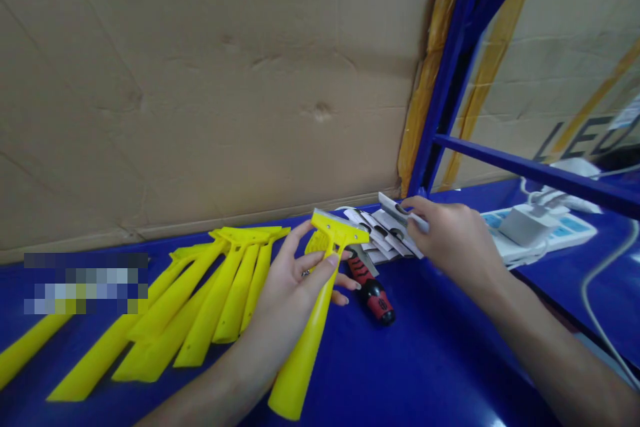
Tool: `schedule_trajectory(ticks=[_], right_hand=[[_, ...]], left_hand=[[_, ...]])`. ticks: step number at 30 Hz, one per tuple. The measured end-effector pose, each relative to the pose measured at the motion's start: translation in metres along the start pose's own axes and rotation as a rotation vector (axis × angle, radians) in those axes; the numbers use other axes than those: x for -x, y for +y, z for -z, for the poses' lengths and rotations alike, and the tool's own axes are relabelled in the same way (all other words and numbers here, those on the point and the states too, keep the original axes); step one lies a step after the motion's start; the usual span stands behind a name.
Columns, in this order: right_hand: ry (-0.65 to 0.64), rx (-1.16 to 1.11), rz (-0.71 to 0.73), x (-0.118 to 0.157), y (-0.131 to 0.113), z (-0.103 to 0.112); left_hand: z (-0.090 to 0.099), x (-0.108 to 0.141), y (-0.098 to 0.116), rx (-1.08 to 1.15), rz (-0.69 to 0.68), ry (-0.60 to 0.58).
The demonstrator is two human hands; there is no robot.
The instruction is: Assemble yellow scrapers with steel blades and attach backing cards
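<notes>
My left hand (290,287) grips a yellow plastic scraper (305,353) by its neck, with the wide head up and the long handle pointing down toward me. My right hand (450,240) pinches a thin pale strip (418,221), possibly a blade, near a heap of white card packets holding metal blades (380,233). Between my hands, a screwdriver with a red and black handle (373,293) lies on the table, its shaft partly under the packets. Several more yellow scrapers (200,293) lie side by side to the left of my left hand.
A blue tabletop (425,360) runs in front of a cardboard sheet (200,80). A blue metal frame bar (535,173) crosses at the right, above a white power strip (545,233) with a white plug adapter (527,225) and a white cable (595,307).
</notes>
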State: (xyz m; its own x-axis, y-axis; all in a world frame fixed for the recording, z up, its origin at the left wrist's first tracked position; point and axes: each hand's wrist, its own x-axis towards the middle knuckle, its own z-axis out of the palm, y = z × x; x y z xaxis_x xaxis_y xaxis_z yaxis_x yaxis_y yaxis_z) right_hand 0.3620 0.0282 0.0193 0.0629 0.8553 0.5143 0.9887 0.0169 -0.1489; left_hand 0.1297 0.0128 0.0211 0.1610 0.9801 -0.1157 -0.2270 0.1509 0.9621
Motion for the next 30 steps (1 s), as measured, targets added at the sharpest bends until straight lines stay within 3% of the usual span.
schedule_trajectory(ticks=[2,5,9,12,19,22,26,30], right_hand=[[0.134,-0.008,-0.013,0.002,-0.005,0.008],[0.299,-0.353,-0.055,0.007,-0.019,0.015],[0.093,-1.074,-0.223,0.012,-0.041,0.013],[-0.088,-1.326,-0.323,0.013,-0.052,0.007],[-0.344,-1.375,-0.331,0.017,-0.068,0.005],[-0.437,-1.361,-0.283,0.019,-0.075,0.002],[-0.577,-1.342,-0.197,0.019,-0.084,-0.001],[-0.546,-1.287,-0.095,0.020,-0.096,-0.002]], left_hand=[[0.002,0.001,0.002,0.022,0.000,0.002],[0.004,0.005,0.009,0.065,0.004,0.020],[0.015,0.010,0.021,0.166,0.010,0.116],[0.032,0.007,0.031,0.250,-0.031,0.154],[0.075,-0.008,0.052,0.350,-0.171,0.248],[0.088,-0.017,0.058,0.351,-0.243,0.225],[0.097,-0.021,0.060,0.340,-0.305,0.161],[0.095,-0.015,0.056,0.346,-0.275,0.112]])
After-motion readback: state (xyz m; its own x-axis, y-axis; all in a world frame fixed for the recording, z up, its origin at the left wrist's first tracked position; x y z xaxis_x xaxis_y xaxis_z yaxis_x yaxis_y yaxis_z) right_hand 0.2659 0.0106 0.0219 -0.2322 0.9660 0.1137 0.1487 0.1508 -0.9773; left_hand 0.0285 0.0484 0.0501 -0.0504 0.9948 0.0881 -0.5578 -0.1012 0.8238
